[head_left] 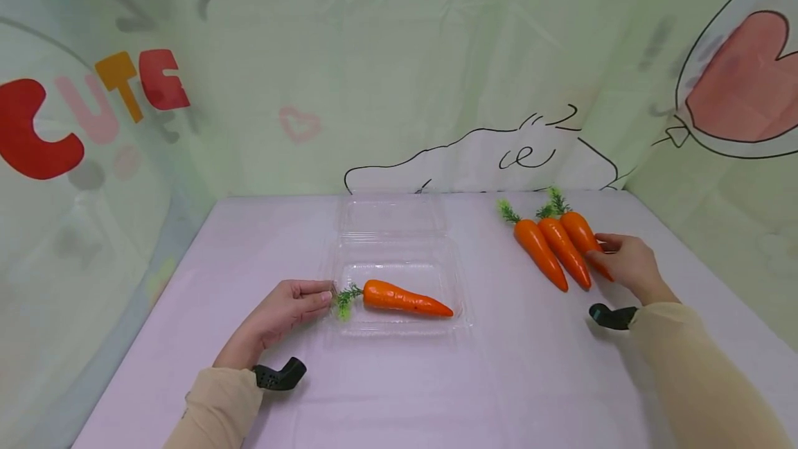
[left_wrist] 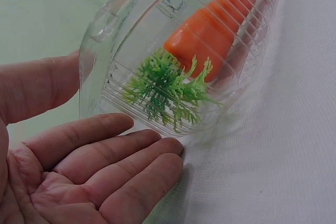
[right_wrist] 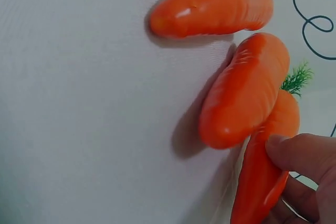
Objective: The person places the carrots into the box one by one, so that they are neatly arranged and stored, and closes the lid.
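A clear plastic clamshell box lies with its lid folded back, and one orange carrot with a green leafy top rests in it. My left hand is at the box's left edge; in the left wrist view its fingers are nearly straight against the outer wall, with the thumb beside the rim. My right hand grips the rightmost of three carrots on the table; its thumb lies along that carrot. The middle carrot and left carrot lie beside it.
A pale cloth covers the table. Behind it hangs a printed curtain, also closing off both sides. Black wrist mounts stick out from both sleeves.
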### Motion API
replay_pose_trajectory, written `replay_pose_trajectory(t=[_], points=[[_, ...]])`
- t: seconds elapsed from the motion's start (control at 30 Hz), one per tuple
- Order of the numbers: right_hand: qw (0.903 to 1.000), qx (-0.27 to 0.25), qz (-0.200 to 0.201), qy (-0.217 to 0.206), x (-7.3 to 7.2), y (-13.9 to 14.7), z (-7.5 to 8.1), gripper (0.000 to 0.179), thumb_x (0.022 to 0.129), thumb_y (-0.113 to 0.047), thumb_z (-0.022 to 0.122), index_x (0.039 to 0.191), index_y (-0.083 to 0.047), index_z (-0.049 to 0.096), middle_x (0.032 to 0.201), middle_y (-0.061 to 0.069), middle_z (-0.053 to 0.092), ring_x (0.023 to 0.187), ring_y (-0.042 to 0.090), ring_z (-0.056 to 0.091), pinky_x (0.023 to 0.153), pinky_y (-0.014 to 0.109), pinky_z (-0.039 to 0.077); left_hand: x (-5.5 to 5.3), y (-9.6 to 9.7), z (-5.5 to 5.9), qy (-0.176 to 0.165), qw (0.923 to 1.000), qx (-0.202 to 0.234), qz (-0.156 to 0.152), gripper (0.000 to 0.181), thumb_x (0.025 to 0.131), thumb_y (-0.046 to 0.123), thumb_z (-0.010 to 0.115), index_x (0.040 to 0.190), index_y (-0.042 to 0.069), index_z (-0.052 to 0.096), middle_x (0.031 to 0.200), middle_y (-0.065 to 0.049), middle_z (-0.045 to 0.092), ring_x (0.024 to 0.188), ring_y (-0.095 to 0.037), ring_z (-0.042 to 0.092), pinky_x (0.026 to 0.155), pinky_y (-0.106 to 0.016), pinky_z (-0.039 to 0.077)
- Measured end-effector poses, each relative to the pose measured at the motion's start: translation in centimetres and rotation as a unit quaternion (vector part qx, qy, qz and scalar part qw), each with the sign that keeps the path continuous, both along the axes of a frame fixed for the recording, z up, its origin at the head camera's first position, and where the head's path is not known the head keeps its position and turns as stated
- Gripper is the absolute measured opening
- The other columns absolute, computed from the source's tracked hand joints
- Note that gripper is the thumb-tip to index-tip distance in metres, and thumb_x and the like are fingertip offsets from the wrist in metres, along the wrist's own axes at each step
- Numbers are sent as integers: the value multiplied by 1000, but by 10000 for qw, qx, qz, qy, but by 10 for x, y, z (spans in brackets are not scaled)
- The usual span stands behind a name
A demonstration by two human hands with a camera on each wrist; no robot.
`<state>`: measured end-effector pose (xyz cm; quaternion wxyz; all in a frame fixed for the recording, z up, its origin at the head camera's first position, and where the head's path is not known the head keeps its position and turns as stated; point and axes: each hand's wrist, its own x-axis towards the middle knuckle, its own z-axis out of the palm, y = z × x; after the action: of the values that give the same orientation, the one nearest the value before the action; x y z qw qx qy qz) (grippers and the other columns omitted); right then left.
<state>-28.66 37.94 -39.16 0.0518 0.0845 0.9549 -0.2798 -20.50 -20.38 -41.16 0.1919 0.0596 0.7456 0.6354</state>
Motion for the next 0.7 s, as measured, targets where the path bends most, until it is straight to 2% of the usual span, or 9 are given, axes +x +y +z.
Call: replay_pose_trajectory(t=[0.1,0.3,0.4,0.5,0.57,0.7], points=[[9999,74,52,94,2,3,2,63,103,-25,54,150,13,35,142,41,43,118,53,48,89,50,59,0,-1,-1,13,10000,-7,0,49,101,13,64,141,-14,52,146,-30,54,122,-16,66,101,-28,56],[9993,119,21,345,3,10,8,62,103,-25,55,150,13,36,141,42,45,120,55,45,88,53,58,0,-1,0,3,10000,-5,11,50,101,13,64,141,-14,51,147,-30,53,121,-15,66,101,-28,56],[9989,134,-53,449,4,13,12,61,104,-25,55,149,12,38,140,42,47,117,54,48,76,37,60,0,0,1,-9,10000,-25,17,50,101,14,64,141,-13,52,148,-29,53,121,-14,66,101,-28,56],[9987,73,-84,500,5,16,16,62,104,-25,56,150,12,37,140,42,47,115,52,50,67,21,52,1,0,2,-6,10000,-43,-4,50,101,14,64,141,-13,52,148,-29,53,121,-14,66,101,-28,56],[9986,39,-84,520,5,17,18,62,105,-25,55,150,12,36,140,41,47,115,52,50,66,17,47,1,0,1,-3,10000,-44,-10,50,101,14,64,141,-13,52,147,-29,53,121,-15,66,101,-29,56],[9985,-54,-110,536,7,18,23,63,105,-26,55,152,11,35,141,40,46,116,52,49,66,15,47,1,0,0,12,10000,-48,-19,50,101,15,64,141,-13,52,147,-29,53,121,-15,66,102,-29,56]])
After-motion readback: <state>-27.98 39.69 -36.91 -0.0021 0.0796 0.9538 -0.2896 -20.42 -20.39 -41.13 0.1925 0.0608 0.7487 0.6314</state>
